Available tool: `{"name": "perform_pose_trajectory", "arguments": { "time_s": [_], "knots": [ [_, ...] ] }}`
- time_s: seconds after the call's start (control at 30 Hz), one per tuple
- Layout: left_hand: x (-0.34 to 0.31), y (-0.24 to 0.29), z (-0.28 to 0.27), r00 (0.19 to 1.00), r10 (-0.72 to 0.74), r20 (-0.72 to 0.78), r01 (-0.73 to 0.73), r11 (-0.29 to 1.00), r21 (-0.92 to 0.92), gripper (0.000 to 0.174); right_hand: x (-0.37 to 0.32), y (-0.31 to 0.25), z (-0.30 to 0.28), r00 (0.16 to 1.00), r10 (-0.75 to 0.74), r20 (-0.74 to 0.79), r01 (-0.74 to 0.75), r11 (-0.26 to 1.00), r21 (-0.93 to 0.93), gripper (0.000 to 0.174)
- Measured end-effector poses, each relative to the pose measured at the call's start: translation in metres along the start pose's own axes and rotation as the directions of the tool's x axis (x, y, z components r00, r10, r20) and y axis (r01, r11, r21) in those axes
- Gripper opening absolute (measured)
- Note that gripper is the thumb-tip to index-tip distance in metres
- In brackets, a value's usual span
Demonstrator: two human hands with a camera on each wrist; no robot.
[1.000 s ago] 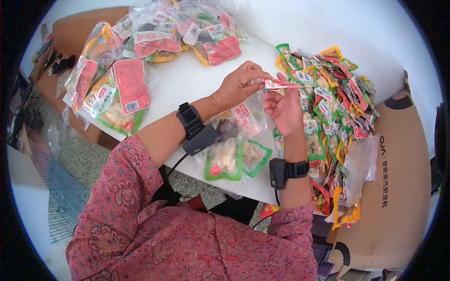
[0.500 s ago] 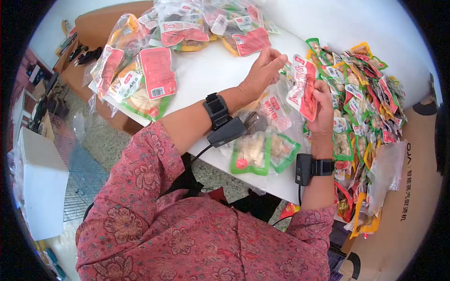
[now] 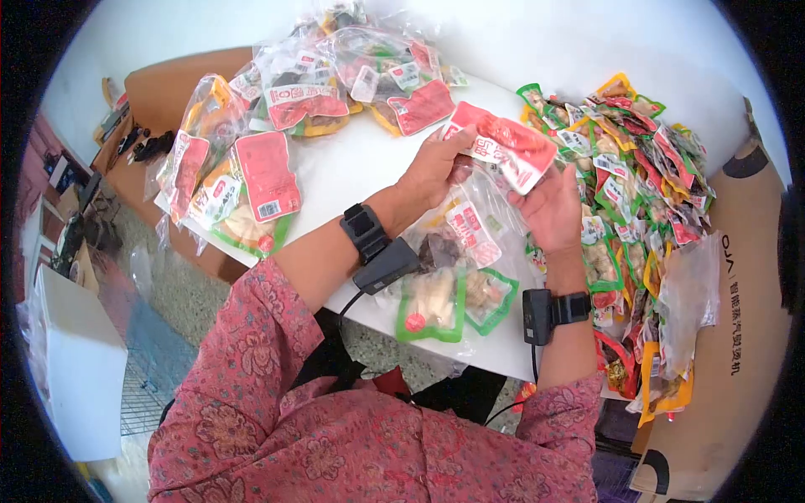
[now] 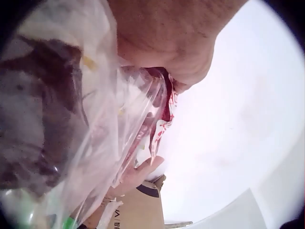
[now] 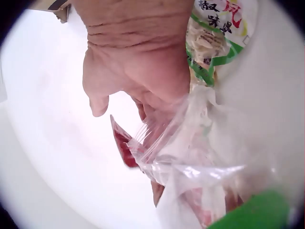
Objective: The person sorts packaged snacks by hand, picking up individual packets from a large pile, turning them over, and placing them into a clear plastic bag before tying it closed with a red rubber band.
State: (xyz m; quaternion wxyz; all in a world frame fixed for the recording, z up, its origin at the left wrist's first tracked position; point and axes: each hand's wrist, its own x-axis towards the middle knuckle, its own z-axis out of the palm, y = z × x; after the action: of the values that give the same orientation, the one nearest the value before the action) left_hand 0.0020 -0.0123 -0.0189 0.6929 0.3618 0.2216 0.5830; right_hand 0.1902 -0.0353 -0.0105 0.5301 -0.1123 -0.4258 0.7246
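My left hand (image 3: 436, 172) pinches the left end of a flat red-and-white food packet (image 3: 527, 147), which is held tilted above the table. Below its right end is my right hand (image 3: 553, 210), palm up, with the thumb apart from the packet. In the right wrist view the right hand's fingers (image 5: 155, 129) reach behind the crinkled mouth of a clear plastic bag (image 5: 190, 167). That bag lies at the table's front edge and holds green-edged packets (image 3: 434, 303), a dark packet (image 3: 438, 250) and a white-and-red one (image 3: 474, 233).
Filled clear bags (image 3: 268, 176) stand along the table's left and back. A large heap of loose food packets (image 3: 620, 180) covers the right side, with an empty plastic bag (image 3: 688, 289) on its front. A cardboard box (image 3: 713, 352) stands beyond, right.
The packet has passed from my right hand to my left and turned from upright to slanting sideways. My right hand has let go and now lies palm up below it.
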Motion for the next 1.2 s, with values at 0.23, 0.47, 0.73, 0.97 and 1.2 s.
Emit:
{"name": "perform_pose_trajectory", "arguments": {
  "time_s": [0.23,0.47,0.73,0.97,1.2],
  "knots": [
    [-0.007,0.003,0.005,0.994,0.006,0.105,-0.028,0.978,0.208,0.016,-0.001,0.008,0.009,0.961,-0.178,-0.212,0.055,0.874,-0.483,0.025],
    [-0.01,0.002,0.003,0.985,-0.03,0.171,-0.025,0.949,0.314,0.023,0.002,0.003,0.021,0.804,-0.441,-0.398,0.221,0.844,-0.488,0.016],
    [-0.023,0.01,0.016,0.971,-0.013,0.237,-0.133,0.797,0.589,0.019,0.001,-0.004,0.02,0.74,-0.528,-0.417,0.232,0.781,-0.58,0.02],
    [-0.018,0.006,0.007,0.98,0.041,0.197,-0.147,0.812,0.564,0.032,0.0,0.0,0.02,0.768,-0.491,-0.412,0.193,0.79,-0.581,0.021],
    [-0.015,0.004,0.007,0.977,0.198,0.08,-0.212,0.849,0.484,0.037,-0.003,0.012,0.024,0.892,-0.356,-0.279,0.156,0.821,-0.55,0.019]
  ]
}}
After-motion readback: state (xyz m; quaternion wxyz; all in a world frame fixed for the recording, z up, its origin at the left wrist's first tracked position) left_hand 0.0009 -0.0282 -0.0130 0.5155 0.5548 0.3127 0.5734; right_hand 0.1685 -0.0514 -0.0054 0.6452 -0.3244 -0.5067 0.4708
